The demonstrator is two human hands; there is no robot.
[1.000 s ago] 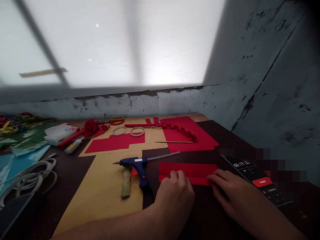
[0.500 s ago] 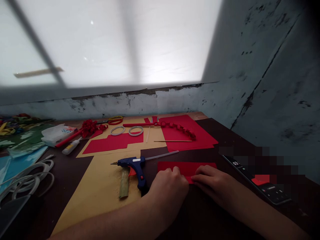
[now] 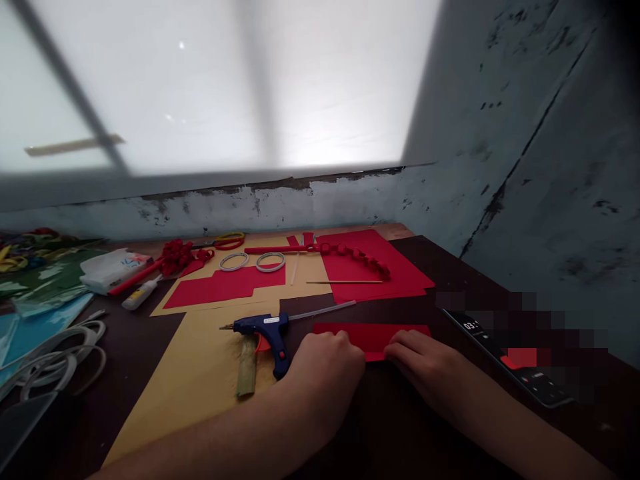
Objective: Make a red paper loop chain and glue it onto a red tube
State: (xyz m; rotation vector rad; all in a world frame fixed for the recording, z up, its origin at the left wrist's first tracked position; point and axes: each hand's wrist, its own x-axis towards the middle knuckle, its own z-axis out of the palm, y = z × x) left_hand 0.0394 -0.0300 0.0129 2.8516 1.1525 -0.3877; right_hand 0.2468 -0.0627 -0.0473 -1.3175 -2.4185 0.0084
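Note:
A strip of red paper [image 3: 375, 337] lies on the dark table in front of me, its near edge turned up into a narrow fold. My left hand [image 3: 333, 363] is closed over the paper's near left part, fingers curled and mostly hidden. At the near right part, my right hand [image 3: 417, 357] pinches the edge with its fingers bent together. Just left of my left hand, a blue hot glue gun [image 3: 263, 327] rests on a piece of bamboo [image 3: 247, 373], a clear glue stick [image 3: 323, 311] protruding from its back.
Red sheets [image 3: 360, 267], a curled red paper chain [image 3: 357, 255], tape rolls [image 3: 271, 262], scissors [image 3: 227, 241] and a thin wooden stick [image 3: 345, 282] lie farther back. A glue bottle [image 3: 141, 294] and white cables [image 3: 60, 353] are left. A phone [image 3: 505, 360] lies right.
My left hand has slid left along the paper's near edge, widening the gap between my hands. More of the folded edge shows between them. My right hand stays at the edge.

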